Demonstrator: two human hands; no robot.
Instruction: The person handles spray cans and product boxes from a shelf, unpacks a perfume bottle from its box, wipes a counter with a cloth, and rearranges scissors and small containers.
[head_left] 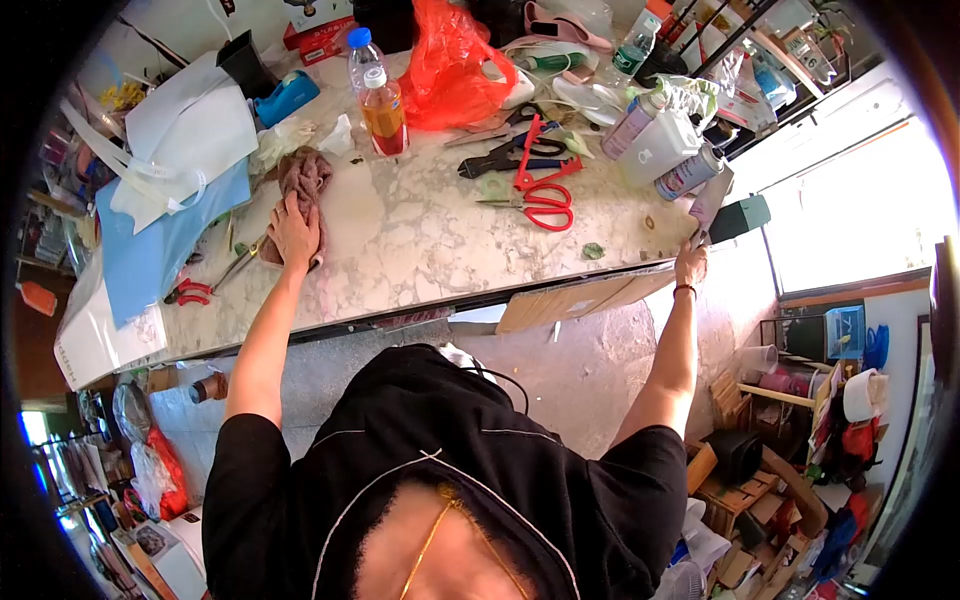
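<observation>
My left hand (293, 232) rests on a crumpled brown cloth (305, 176), its fingers curled over the near part of the cloth on the marble-patterned table (400, 225). Long-nosed pliers with red handles (190, 291) lie to the left of that hand. At the table's right corner my right hand (690, 262) has its fingers closed. A small dark piece shows at its fingertips, beside a dark green block-like object (741, 218); what exactly it grips is unclear. Red-handled scissors (546, 207), a red plastic tool (535, 160) and dark pliers (500, 160) lie mid-table.
Two bottles (384, 112) and a red plastic bag (445, 75) stand at the back. Spray cans (690, 172) and a white jug (660, 148) crowd the right side. Blue and white sheets (165, 225) cover the left end. Below the front edge leans cardboard (585, 300).
</observation>
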